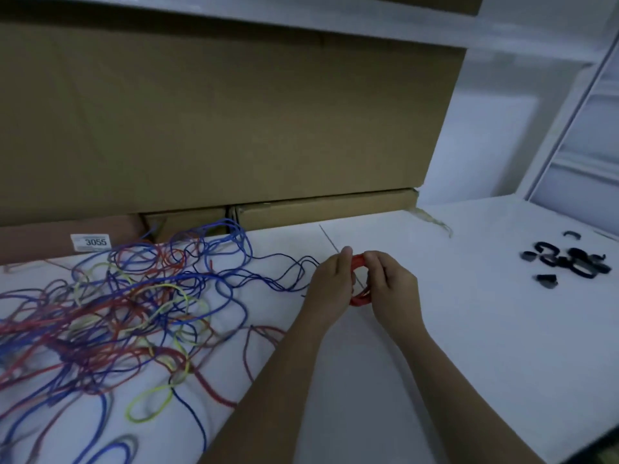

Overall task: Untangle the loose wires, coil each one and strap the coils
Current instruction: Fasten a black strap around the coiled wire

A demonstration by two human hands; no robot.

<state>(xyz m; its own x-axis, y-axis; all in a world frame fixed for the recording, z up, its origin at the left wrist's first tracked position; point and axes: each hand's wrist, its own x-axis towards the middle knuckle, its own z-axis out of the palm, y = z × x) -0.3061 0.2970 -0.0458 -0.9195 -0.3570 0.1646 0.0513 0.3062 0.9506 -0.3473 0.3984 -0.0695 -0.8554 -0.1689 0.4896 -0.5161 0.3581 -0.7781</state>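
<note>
- Both hands are up at mid-table, and between them sits a small red coil, lifted just clear of the white table.
- The left hand is curled around the coil's left side, fingers closed on the loops; the right hand pinches the right side, fingertips wrapped over the top of the ring.
- The ring stands roughly upright, its opening facing back toward the camera, with its longer span running top to bottom between the two palms.
- Handling call: thin, light, springy wire, so the loops will likely fan out the instant pressure eases. Best hold looks like a pinch straight across the bundled strands, one hand keeping all turns together.
- I can't tell where the free end of the red wire lies; the fingers hide it.
- Off to the right, well apart, lies a scatter of black straps, which one hand will have to reach for while the other keeps the coil.
- To the left sprawls the tangle of loose wires, blue, red and yellow strands crossing each other, reaching to the cardboard boxes at the back.
- Plenty left to sort, by the look of that heap.
</note>
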